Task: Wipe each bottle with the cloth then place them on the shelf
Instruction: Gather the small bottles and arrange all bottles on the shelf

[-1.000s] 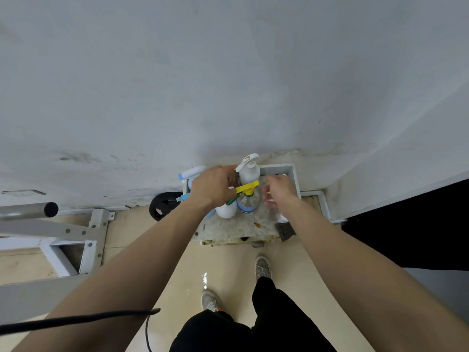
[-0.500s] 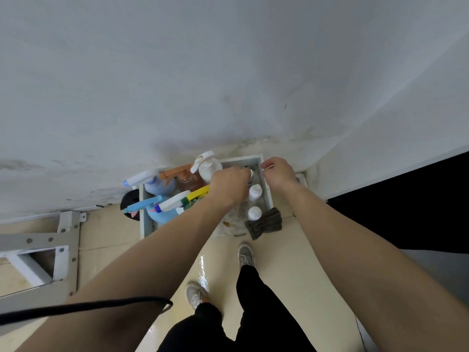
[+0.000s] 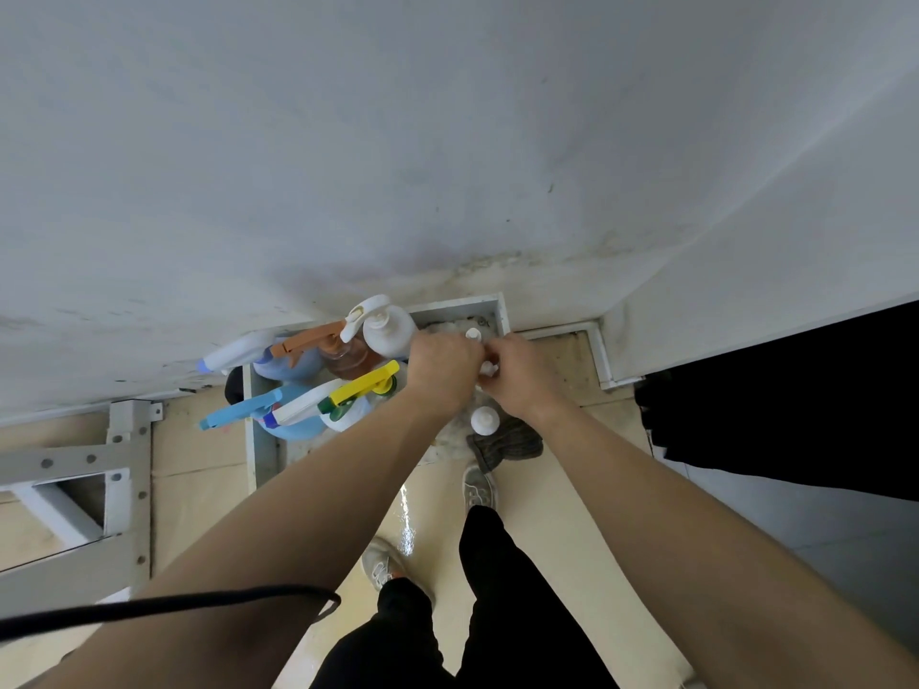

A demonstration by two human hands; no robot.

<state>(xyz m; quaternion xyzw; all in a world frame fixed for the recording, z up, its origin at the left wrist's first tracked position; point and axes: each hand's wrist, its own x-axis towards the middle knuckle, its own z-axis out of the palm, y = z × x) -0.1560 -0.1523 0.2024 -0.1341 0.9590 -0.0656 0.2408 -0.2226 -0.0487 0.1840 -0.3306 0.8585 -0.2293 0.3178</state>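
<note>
Both hands meet knuckle to knuckle over the right end of the shelf (image 3: 262, 440). Right hand (image 3: 519, 377) has its fingers curled, pinching a small white bottle (image 3: 489, 368); only white bits of it show in the gap between the hands. Left hand (image 3: 440, 368) is fisted, knuckles up, touching the same spot; can't tell what it grips.

Just in front of the hands a capped white bottle (image 3: 483, 420) stands upright on the shelf, with the dark cloth (image 3: 507, 445) bunched beside it, draped over the front edge. A white cap (image 3: 472, 334) pokes up behind the hands.

To the left on the shelf are a white pump bottle (image 3: 390, 333), a brown spray bottle (image 3: 348, 355), a yellow-trigger sprayer (image 3: 365, 390) and a blue-trigger sprayer (image 3: 238, 415), crowded together.

The shelf sits low against the white wall (image 3: 447, 141). Below are the person's shoes (image 3: 480, 489) on the beige floor (image 3: 547, 539).
</note>
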